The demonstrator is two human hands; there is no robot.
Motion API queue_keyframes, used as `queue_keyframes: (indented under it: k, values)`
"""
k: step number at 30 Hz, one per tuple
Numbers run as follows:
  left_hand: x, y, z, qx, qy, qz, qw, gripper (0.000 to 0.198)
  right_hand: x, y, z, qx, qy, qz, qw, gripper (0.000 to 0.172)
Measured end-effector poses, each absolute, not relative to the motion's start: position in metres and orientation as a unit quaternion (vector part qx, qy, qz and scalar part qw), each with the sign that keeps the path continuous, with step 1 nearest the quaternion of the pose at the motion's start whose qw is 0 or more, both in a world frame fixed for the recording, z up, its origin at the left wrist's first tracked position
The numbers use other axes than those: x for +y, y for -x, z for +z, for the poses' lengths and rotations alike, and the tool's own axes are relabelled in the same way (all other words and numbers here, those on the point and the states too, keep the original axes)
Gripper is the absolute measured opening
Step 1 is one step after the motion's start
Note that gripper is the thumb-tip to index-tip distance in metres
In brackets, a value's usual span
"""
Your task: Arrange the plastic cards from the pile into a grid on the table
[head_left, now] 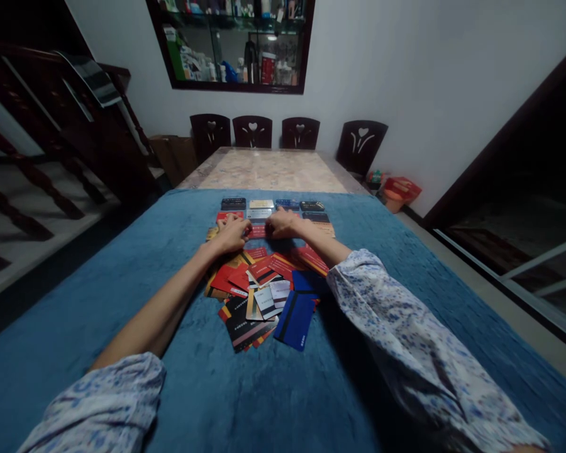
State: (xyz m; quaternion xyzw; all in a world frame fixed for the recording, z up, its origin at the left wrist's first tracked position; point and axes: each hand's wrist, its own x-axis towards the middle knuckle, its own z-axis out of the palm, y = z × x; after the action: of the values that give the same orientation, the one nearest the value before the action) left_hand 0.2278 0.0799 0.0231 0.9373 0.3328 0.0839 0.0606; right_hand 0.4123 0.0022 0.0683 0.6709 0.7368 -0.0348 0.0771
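Note:
A red card (258, 231) lies in the nearest row of laid-out cards, between my two hands. My left hand (233, 234) has its fingers bent and closed at the card's left end. At its right end my right hand (283, 224) is curled, fingertips pressed together and partly hidden. Beyond them are rows of cards: a black card (233, 204), a cream card (261, 204), a blue card (287, 204) and a silver card (259, 214). Nearer me spreads a loose, overlapping pile with a dark blue striped card (295, 319), a black card (243, 321) and red cards (263, 272).
A blue cloth (193, 390) covers the near part of the table, and its stone-patterned top (273, 168) shows beyond. Several dark chairs (252, 131) stand at the far end. An orange bin (395, 200) is on the floor at right, a wooden railing (33, 151) at left.

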Motion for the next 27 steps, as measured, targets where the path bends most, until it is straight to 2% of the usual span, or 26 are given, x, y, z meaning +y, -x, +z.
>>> queue_keyframes:
  k: [27]
  values:
    - [0.071,-0.23,0.036,0.339,-0.939,0.053,0.022,0.026,-0.006,-0.411,0.071,0.743,-0.662,0.0,0.102,0.038]
